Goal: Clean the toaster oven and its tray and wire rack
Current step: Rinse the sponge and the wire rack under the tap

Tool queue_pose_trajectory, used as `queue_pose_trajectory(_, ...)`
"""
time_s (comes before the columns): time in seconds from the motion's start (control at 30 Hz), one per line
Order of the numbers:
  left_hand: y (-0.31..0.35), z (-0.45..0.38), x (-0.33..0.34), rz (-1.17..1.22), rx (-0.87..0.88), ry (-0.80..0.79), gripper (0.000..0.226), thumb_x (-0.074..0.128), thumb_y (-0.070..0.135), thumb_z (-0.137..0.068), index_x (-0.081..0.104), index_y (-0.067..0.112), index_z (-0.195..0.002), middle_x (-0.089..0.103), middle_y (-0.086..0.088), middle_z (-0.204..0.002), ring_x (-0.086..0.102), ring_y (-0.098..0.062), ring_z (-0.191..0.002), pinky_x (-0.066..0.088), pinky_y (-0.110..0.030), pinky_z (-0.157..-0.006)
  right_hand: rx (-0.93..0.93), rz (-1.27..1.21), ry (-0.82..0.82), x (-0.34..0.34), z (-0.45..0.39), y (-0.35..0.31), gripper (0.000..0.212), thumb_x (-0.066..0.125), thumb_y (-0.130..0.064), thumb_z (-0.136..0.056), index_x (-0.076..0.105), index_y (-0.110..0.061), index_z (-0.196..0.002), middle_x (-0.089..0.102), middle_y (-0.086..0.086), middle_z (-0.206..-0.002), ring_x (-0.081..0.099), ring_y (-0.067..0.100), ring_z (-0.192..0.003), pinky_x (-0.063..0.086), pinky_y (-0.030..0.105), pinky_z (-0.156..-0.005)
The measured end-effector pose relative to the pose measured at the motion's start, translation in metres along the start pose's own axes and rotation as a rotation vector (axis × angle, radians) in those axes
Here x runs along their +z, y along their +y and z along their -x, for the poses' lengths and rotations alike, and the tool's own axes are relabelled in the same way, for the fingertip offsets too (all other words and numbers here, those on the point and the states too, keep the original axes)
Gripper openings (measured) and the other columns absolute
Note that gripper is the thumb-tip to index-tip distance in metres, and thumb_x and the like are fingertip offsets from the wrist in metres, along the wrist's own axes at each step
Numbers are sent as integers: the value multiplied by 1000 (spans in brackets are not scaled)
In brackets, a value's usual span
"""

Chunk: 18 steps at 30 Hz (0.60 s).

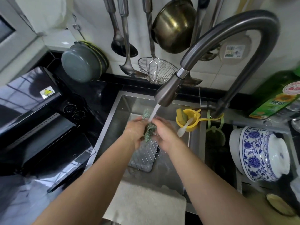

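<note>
1. Your left hand (135, 131) and right hand (164, 135) are both curled round the green cloth (149, 129), gripping it between them under the running water (154, 112) from the faucet (168, 95).
2. The cloth is soft, soaked and limp, so it won't hold shape. Bunch it and grip the bulk, not an edge.
3. The wire rack (150, 147) lies in the sink (113, 111) just below your hands, over the tray (142, 166). Whether they touch, can't tell.
4. The rack looks light and stiff, thin wires, slippery when wet. Take it by the outer frame rod, not the cross wires, since those likely flex.
5. The tray is flat metal and probably slick with water. Grip the raised rim at two opposite sides.
6. The toaster oven (40, 127) sits on the counter left of the sink, door open. It's heavy with a glass door, so wipe it in place and don't lift by the door.
</note>
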<state>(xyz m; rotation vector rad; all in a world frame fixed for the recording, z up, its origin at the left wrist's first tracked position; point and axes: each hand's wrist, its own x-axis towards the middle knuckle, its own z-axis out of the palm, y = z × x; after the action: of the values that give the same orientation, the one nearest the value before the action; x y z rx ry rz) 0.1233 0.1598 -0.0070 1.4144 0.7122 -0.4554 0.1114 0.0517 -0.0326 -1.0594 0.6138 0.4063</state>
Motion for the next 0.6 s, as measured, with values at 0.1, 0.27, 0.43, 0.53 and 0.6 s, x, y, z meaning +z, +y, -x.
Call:
queue_pose_trajectory(0.1, 4, -4, -17, -20, 67, 90, 26, 62, 14, -104, 67, 15, -129, 77, -9, -112, 74, -17, -91, 59, -37, -88, 150, -241, -7, -12, -6, 0, 49, 48, -51, -100, 68, -9, -116, 75, 16, -105, 74, 31, -88, 57, 44, -81)
queue_pose_trajectory(0.27, 10, -12, -29, 69, 21, 112, 19, 61, 13, -105, 66, 17, -122, 79, -8, -103, 77, -25, -91, 64, -44, -83, 214, -162, -41, -33, -5, 4, 39, 60, -39, -97, 64, -11, -123, 76, 14, -104, 76, 28, -89, 60, 43, -75)
queue_pose_trajectory(0.43, 4, -12, -30, 144, 4, 52, 25, 52, 1, -106, 62, 8, -127, 75, -16, -115, 75, -31, -102, 61, -48, -92, 35, 20, 193, -32, -10, -1, 27, 68, -4, -91, 67, -17, -114, 76, 4, -101, 70, 14, -75, 51, 27, -54)
queue_pose_trajectory(0.53, -7, -12, -22, -203, 120, 86, 41, 56, 0, -102, 53, 9, -142, 66, -10, -133, 68, -30, -113, 55, -45, -101, -112, 72, 343, -25, -9, -5, 26, 72, -6, -89, 69, -27, -104, 71, -10, -93, 63, 5, -78, 44, 21, -60)
queue_pose_trajectory(0.6, -14, -9, -14, -203, 96, -2, 39, 60, 22, -105, 54, 17, -143, 64, 0, -128, 64, -21, -107, 48, -36, -99, -249, 181, 304, -14, -3, -3, 26, 70, -4, -89, 72, -24, -105, 74, -10, -94, 70, 10, -85, 51, 20, -69)
